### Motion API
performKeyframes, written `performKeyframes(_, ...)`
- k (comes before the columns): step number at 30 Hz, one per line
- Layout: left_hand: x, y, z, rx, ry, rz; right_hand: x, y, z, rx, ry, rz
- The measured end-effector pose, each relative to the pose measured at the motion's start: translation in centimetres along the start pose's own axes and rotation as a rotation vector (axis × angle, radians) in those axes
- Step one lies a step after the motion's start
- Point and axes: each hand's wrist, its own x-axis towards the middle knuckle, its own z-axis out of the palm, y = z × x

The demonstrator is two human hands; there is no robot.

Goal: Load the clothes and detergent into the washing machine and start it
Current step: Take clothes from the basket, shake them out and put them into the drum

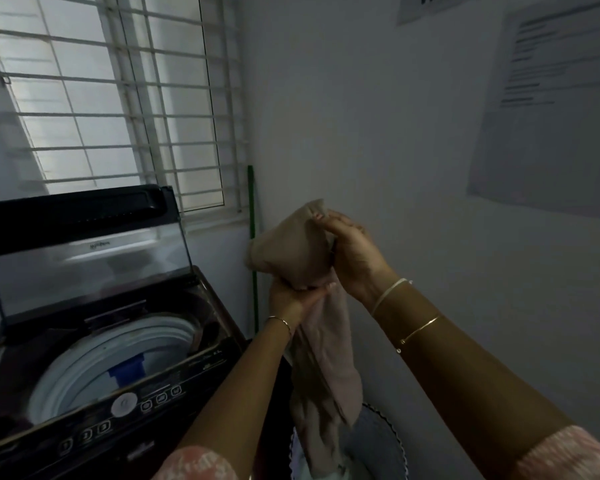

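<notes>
Open washing machine [111, 344], something blue [127, 370], perhaps fabric, inside.

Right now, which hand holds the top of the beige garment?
The right hand: it pinches the garment at its upper edge, while the left hand grips it lower down, where the cloth hangs toward the basket.

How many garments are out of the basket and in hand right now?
1: a beige garment held by both the left hand and the right hand, beside the open washing machine. More may be hidden below.
</notes>
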Motion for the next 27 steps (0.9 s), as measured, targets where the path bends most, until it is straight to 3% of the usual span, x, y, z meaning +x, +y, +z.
performKeyframes(7,3.0,0.4,-4.7,-0.058,0.162,-0.004,2.1,2.6,0.5,-0.278,-0.061,-0.103)
performKeyframes(10,4.1,0.8,-6.8,-0.130,0.208,-0.054,2.3,5.5,-0.5,-0.506,-0.077,0.063)
performKeyframes(15,6.0,2.6,-9.1,-0.169,0.171,-0.063,2.0,10.4,-0.7,-0.782,-0.245,0.358)
performKeyframes(19,6.5,4.0,-9.6,-0.224,0.086,-0.124,3.3,13.1,0.6,-0.735,-0.219,0.334)
performKeyframes(24,6.9,5.3,-10.0,-0.565,-0.023,-0.444,4.3,14.1,0.9,-0.677,-0.158,0.194)
performKeyframes(27,7.4,5.1,-10.5,-0.663,-0.023,-0.513,4.7,14.4,0.7,-0.766,-0.171,0.147)
